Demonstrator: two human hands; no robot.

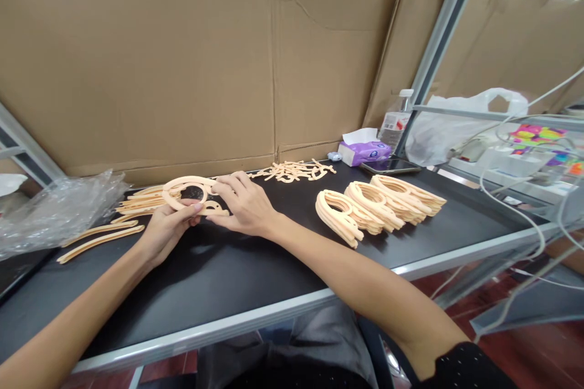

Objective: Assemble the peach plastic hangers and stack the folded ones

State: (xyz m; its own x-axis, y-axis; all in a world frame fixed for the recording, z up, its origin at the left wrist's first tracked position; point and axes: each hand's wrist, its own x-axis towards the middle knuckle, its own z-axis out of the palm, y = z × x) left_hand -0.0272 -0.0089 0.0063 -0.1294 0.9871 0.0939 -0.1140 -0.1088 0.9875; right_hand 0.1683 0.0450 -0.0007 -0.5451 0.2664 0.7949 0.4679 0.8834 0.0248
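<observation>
Both hands hold one pale, cream-coloured hanger-like piece [172,189] with a round loop, lifted above the black tabletop. My left hand [171,225] pinches the lower part of the loop, thumb on top. My right hand [244,203] grips the right end, fingers over the upper edge and thumb beneath. Behind the left hand lies a pile of long curved cream strips [141,202], with two loose strips [103,243] nearer me. A heap of small cream pieces [296,171] lies beyond the right hand. What the right fingertips touch is partly hidden.
Several stacks of looped cream pieces [369,206] stand on the right of the black table [237,279]. Behind them are a purple tissue pack [365,153], a phone [390,165] and a bottle [396,121]. Clear plastic wrap [59,206] lies left. Cardboard [182,73] walls the back.
</observation>
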